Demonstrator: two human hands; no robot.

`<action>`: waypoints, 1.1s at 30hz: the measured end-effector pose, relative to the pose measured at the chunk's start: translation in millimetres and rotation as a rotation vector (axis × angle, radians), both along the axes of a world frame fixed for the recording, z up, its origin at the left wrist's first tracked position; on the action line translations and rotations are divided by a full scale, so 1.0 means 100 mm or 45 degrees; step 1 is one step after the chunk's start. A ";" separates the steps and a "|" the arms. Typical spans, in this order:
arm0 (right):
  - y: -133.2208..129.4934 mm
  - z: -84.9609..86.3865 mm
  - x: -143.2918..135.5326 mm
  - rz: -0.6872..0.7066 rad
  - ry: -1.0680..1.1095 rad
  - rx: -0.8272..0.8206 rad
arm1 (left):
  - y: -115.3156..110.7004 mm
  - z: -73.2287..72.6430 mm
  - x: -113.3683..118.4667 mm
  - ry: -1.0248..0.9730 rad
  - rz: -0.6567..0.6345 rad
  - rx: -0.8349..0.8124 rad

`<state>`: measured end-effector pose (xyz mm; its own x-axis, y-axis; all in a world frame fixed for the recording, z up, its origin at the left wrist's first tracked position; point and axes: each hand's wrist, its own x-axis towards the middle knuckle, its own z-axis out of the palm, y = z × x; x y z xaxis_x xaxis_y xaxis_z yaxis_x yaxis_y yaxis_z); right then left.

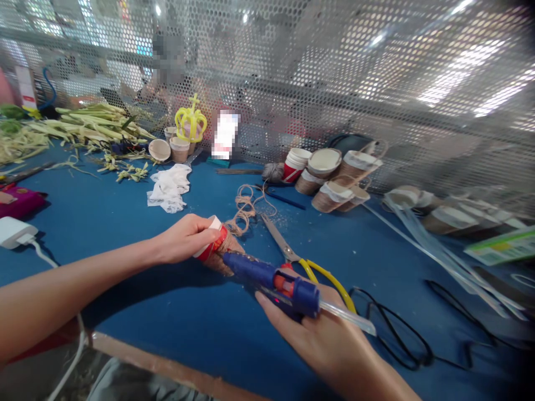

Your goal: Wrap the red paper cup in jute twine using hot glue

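My left hand point(186, 238) is closed around a red paper cup point(215, 242) lying tilted on its side, its lower part wound with brown twine. The blue glue gun point(267, 278) is gripped in my right hand point(321, 328), with a clear glue stick point(349, 318) poking out of its back. Its nozzle end points at the twine-wrapped part of the cup; whether the tip touches is hidden. Loose loops of twine point(244, 209) lie just beyond the cup. Beside the glue gun rest scissors point(288, 250) with yellow handles, partly covered by my right hand.
Several twine-wrapped cups point(334, 195) and a grey yarn ball point(273, 171) stand along the mesh partition point(267, 72). A white cloth point(170, 186), a yellow crown point(191, 122) and dried husks point(96, 125) are at left. Clear glue sticks point(447, 259) and a black cord point(393, 328) lie right.
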<state>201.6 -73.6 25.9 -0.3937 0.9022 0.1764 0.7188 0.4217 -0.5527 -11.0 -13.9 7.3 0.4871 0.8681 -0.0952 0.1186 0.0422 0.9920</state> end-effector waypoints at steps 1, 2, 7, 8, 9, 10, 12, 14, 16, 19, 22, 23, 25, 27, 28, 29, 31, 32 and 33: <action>0.00 -0.01 0.00 0.000 -0.008 0.022 | 0.00 0.00 0.00 -0.001 -0.003 0.000; -0.01 -0.02 0.01 0.006 -0.014 0.034 | 0.00 0.00 0.00 -0.001 -0.005 0.000; -0.02 -0.03 0.00 0.031 -0.036 0.019 | 0.00 0.01 0.01 0.020 0.018 0.007; -0.02 -0.03 0.00 0.036 -0.036 0.013 | 0.00 0.01 0.01 0.024 0.023 0.006; -0.02 -0.03 0.00 0.048 -0.028 0.013 | 0.00 0.02 0.01 0.029 0.025 0.006; -0.02 -0.04 0.00 0.070 -0.018 0.008 | 0.00 0.02 0.01 0.034 0.026 0.007; -0.03 -0.05 0.01 0.103 -0.002 0.002 | 0.00 0.02 0.01 0.036 0.027 0.007; -0.03 -0.06 0.02 0.096 0.003 0.026 | 0.00 0.01 0.01 0.023 0.020 0.003; -0.02 -0.08 0.04 0.065 0.005 0.047 | 0.00 0.01 0.01 0.009 0.006 0.008; 0.00 -0.06 0.05 0.010 0.034 0.053 | 0.01 0.01 0.01 -0.001 -0.017 0.033; 0.04 0.03 0.03 -0.041 0.044 0.031 | 0.01 0.00 0.01 0.019 -0.024 0.047; 0.05 0.08 0.01 -0.044 0.029 0.015 | 0.01 -0.01 0.01 0.036 -0.015 0.053; 0.07 0.17 -0.01 -0.047 -0.008 -0.013 | 0.02 -0.03 0.00 0.075 0.012 0.068; 0.08 0.23 -0.03 -0.059 -0.038 -0.023 | 0.02 -0.05 0.00 0.100 0.031 0.086; 0.09 0.24 -0.03 -0.072 -0.041 -0.013 | 0.02 -0.05 0.00 0.106 0.034 0.093; 0.09 0.23 -0.03 -0.084 -0.038 0.005 | 0.03 -0.06 -0.01 0.109 0.033 0.098; 0.10 0.20 -0.03 -0.095 -0.024 0.044 | 0.03 -0.07 -0.01 0.116 0.033 0.100; 0.11 0.18 -0.02 -0.097 -0.014 0.062 | 0.03 -0.07 -0.01 0.121 0.034 0.098; 0.11 0.16 -0.01 -0.098 -0.002 0.070 | 0.02 -0.06 -0.01 0.126 0.037 0.095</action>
